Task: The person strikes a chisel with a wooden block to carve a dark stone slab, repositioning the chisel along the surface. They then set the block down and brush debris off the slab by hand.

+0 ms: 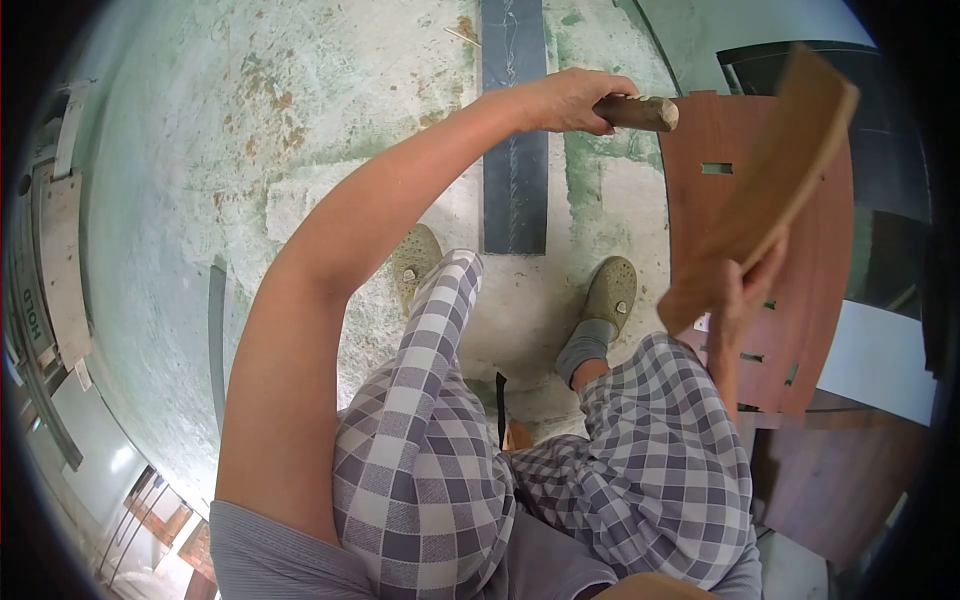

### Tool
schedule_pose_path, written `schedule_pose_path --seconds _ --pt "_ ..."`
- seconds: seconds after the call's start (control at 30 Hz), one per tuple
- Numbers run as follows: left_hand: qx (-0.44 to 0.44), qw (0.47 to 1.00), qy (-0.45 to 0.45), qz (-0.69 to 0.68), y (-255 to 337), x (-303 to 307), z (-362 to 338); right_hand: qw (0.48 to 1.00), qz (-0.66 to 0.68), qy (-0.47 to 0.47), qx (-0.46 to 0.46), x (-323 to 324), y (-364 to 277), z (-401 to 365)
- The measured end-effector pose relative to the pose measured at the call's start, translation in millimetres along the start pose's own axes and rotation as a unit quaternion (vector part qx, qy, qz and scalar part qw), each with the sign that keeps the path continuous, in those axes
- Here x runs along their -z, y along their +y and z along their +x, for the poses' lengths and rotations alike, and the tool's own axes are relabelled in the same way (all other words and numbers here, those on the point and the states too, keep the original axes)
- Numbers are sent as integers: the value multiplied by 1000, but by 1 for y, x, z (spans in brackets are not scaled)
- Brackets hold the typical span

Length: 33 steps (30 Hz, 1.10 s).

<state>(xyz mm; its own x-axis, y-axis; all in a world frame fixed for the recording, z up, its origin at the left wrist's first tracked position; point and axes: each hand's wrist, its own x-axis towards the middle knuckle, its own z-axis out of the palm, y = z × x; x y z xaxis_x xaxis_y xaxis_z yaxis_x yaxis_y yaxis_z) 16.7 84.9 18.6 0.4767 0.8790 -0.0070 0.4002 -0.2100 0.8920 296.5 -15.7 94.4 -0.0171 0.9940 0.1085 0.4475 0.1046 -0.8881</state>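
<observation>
1. Pale, stained concrete floor (250, 130) underneath everything, green and rust patches across it.
2. Legs in checked trousers (430, 440) filling the lower middle, knees apart, seen from above.
3. Reddish-brown panel (700, 210) to the right, flat and broad, with small rectangular slots cut through; largely hidden behind item 5 and the right forearm.
4. Dark strip (515, 150) on the floor, running from the top edge down to a point between the two feet; crossed near the top by the left wrist.
5. Curved wooden piece (770, 180), lighter brown, held up tilted in front of the panel, upper end towards the top right corner, lower end by the right knee.
6. Grey boards (60, 260) stacked at the far left edge, well apart from both hands.
7. Left hand (570, 100), arm stretched across from the lower left, fist closed tight round a wooden handle (640, 112); only the blunt end of that handle visible, just beside the panel's upper left corner.
8. Right hand (745, 295), fingers clamped on the lower edge of the curved wooden piece.
9. Two tan shoes, left shoe (415, 262) and right shoe (610, 292), flat on the floor either side of the strip's end.
</observation>
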Motion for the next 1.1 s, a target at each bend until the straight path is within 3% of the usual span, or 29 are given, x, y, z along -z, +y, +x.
schedule_pose_path --seconds 0.07,0.17,0.4,0.47,0.57,0.77,0.8,0.87,0.9,1.07,1.1 --pt "-3 1000 7 -2 1 -1 0 992 -88 -86 -12 -21 23 -3" --pt "22 1000 7 -11 2 0 0 988 -23 -134 -79 -30 14 -9" --pt "-14 1000 16 -2 -1 1 0 999 35 -32 -6 -19 -2 5" --pt "-16 1000 23 -4 -3 0 -1 992 -57 -109 -8 -29 11 8" --pt "30 999 35 27 0 5 -2 983 -85 -154 -56 -30 9 8" --pt "4 999 31 -5 -5 8 -5 997 72 -22 -2 -17 -20 10" --pt "6 999 35 -6 -4 8 -6 997 72 -22 0 -22 -11 11" --pt "8 999 40 -7 -1 8 -8 989 -99 -113 5 -32 9 14" --pt "19 998 64 -19 1 7 -9 979 -89 -172 -61 -36 9 14" --pt "12 993 106 -42 -6 17 -9 988 -37 -144 -49 -28 -10 10" --pt "44 987 155 -3 -7 19 -11 991 -39 -128 -30 -25 -7 12"
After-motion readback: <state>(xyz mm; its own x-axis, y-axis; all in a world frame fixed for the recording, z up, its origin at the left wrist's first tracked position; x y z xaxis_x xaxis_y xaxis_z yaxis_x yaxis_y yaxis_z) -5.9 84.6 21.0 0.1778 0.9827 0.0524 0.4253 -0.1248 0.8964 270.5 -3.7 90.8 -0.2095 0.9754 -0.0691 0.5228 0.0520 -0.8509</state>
